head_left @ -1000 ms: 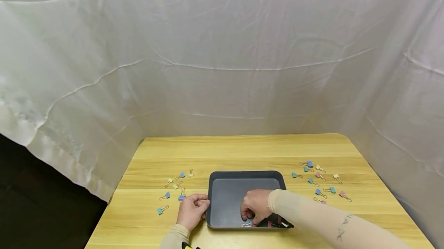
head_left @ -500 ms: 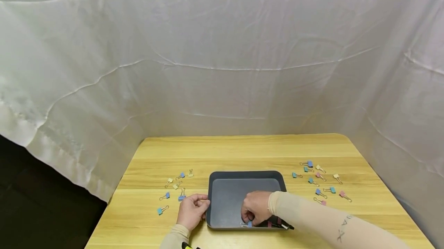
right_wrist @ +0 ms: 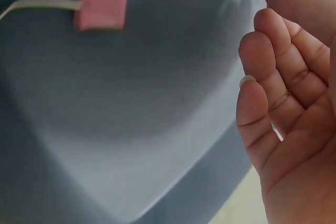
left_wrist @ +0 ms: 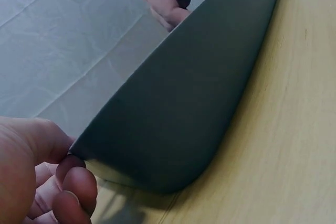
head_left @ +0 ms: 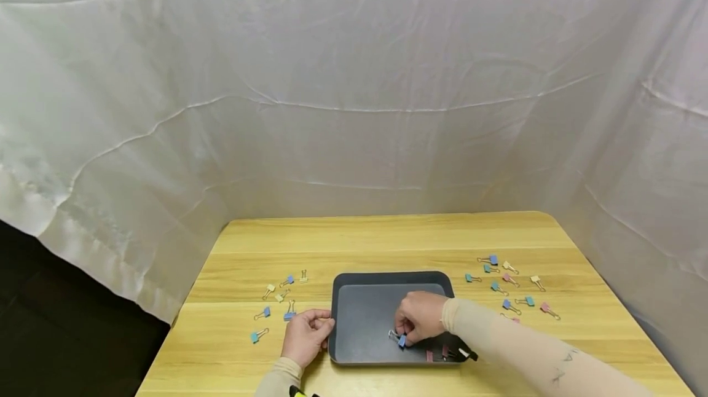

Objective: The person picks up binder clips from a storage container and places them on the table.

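A dark grey rectangular tray (head_left: pixel 359 317) lies on the table in the head view. At its left rim, my left hand (head_left: pixel 306 337) pinches the edge between thumb and fingers, as the left wrist view also shows. Over the tray's front right part, my right hand (head_left: pixel 421 317) pinches a blue binder clip (head_left: pixel 402 341), its wire handles pointing left. In the right wrist view that clip is out of sight. Pink binder clips (head_left: pixel 429 356) lie in the tray's front right corner; one pink clip (right_wrist: pixel 104 1) shows large in the right wrist view.
Several yellow, blue and teal binder clips (head_left: pixel 267 312) are scattered on the wooden table (head_left: pixel 387 243) left of the tray. More clips in blue, teal, yellow and pink (head_left: pixel 509 305) lie to its right. A pale curtain (head_left: pixel 354 151) hangs around the back and sides.
My right hand has lifted slightly and moved away from the tray's front edge, bringing the blue binder clip with it. My left hand has stayed at the rim.
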### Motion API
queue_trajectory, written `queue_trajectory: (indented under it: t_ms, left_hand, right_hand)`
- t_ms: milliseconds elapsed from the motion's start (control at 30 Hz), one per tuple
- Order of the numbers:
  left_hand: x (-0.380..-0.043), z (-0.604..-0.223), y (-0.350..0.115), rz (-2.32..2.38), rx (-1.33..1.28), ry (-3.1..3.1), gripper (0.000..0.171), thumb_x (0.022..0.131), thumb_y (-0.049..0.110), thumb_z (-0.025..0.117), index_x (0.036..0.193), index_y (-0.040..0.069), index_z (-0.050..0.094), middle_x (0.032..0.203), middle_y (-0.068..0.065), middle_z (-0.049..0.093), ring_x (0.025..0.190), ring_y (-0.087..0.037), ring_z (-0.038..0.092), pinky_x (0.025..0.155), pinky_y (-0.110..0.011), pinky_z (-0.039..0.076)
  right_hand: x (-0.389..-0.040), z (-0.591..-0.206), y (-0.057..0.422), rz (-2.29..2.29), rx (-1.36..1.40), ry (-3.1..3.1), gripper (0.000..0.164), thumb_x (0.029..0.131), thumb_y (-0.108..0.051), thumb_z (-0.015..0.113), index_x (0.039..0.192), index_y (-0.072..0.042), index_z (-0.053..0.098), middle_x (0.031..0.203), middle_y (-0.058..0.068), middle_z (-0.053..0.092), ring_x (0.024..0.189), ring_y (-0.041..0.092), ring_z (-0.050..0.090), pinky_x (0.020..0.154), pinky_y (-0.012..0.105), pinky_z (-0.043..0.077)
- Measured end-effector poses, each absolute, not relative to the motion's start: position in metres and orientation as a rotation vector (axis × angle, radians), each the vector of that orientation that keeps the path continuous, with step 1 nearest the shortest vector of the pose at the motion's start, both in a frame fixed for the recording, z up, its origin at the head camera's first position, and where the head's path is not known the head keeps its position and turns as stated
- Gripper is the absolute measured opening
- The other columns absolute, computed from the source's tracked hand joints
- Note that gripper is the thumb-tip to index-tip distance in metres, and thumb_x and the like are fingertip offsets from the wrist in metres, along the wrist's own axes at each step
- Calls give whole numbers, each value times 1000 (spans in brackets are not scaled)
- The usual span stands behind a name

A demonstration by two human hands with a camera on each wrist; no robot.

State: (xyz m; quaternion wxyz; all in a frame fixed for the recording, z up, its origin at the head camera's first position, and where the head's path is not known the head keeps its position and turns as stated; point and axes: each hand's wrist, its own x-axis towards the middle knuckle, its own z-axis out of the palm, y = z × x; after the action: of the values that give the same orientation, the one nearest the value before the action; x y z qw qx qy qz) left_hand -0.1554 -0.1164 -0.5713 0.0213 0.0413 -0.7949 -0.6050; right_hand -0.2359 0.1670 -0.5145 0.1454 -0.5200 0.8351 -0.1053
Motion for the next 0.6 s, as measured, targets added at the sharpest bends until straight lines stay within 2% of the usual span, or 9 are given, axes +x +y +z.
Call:
queue_trajectory:
  t_ms: [300, 600]
  left_hand:
    - [-156, -571, -116, -1872, 127, -2467, 20, 85, 4, 70, 101, -8, 67, 69, -12, 66, 46, -15, 55, 42, -25, 48]
    - [-156, -571, -116, -1869, 142, -2468, 21, 84, 5, 71, 101, -8, 67, 69, -12, 66, 46, -15, 55, 42, -25, 48]
  right_hand:
    - [-255, -503, 219, -617, -1248, 2515, 20, 79, -20, 79, 72, -25, 61, 62, -18, 52, 55, -5, 45, 51, 17, 42]
    - [-272, -504, 291, -719, -1036, 2714, 14, 80, -18, 78, 77, -24, 65, 64, -17, 53, 58, -2, 47, 56, 20, 45]
